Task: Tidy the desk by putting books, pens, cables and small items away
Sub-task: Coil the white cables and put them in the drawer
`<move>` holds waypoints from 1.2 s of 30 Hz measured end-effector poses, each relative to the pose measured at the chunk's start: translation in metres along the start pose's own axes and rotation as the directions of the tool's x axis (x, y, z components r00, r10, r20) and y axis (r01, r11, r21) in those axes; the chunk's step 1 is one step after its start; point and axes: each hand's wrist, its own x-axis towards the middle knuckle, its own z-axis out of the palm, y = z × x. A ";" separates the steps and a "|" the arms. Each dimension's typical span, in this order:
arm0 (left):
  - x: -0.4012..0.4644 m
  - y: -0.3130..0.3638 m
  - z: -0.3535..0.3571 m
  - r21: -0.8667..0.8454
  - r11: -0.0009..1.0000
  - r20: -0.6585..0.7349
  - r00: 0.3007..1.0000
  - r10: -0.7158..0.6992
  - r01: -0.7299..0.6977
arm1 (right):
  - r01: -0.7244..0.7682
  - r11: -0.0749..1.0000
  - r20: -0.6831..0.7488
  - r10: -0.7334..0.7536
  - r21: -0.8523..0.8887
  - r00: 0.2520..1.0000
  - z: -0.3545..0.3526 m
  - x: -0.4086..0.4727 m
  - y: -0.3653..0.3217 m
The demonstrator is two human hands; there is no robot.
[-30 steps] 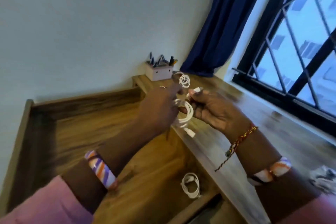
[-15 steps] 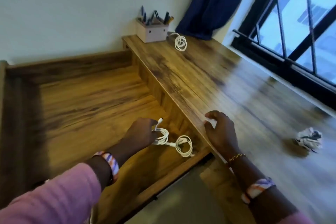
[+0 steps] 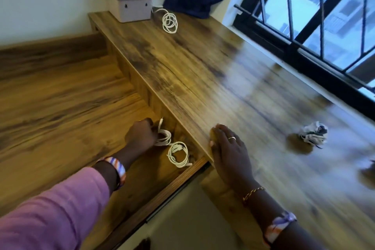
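Cables are going down into the drawer (image 3: 67,111) — we have our left hand (image 3: 141,135) curled round one white coil (image 3: 163,137), setting it just beside a second coil (image 3: 178,154) already lying there. Our right hand (image 3: 229,154) rests flat, fingers straight, on the desk (image 3: 203,71) edge, likely to steady us. A third coil (image 3: 170,20) waits by the pen box (image 3: 132,7) — probably next.

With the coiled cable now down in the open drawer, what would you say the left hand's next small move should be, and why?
Probably let go. The left hand grips a coiled white cable low in the open drawer, right beside another coil already lying there, so it looks placed. Loosening the grip would free the hand for the third coil by the pen holder.
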 end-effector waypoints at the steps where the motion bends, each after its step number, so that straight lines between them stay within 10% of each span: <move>1: -0.001 -0.003 -0.003 0.009 1.000 0.017 1.000 0.014 -0.014 | 0.003 1.000 -0.001 -0.003 -0.003 1.000 0.000 0.000 -0.001; 6: -0.013 -0.008 -0.019 -0.009 0.985 -0.099 0.981 0.169 -0.171 | 0.020 0.992 -0.066 -0.029 -0.127 0.997 0.002 0.005 -0.005; 14: 0.002 0.034 -0.042 0.150 0.788 -0.247 0.749 0.614 -0.597 | 0.072 0.995 0.000 -0.072 -0.070 0.997 0.012 0.070 -0.017; 19: 0.065 0.063 -0.059 0.316 0.785 -0.165 0.784 0.599 -0.533 | 0.200 0.973 0.040 -0.205 0.112 0.978 0.024 0.150 -0.005; 27: 0.249 0.120 -0.075 0.279 0.915 -0.200 0.914 0.354 -0.293 | 0.249 0.967 0.145 -0.237 -0.064 0.961 0.036 0.306 0.037; 36: 0.325 0.142 -0.066 0.250 0.919 -0.064 0.942 0.331 -0.306 | 0.188 0.975 0.057 -0.195 0.117 0.979 0.039 0.314 0.043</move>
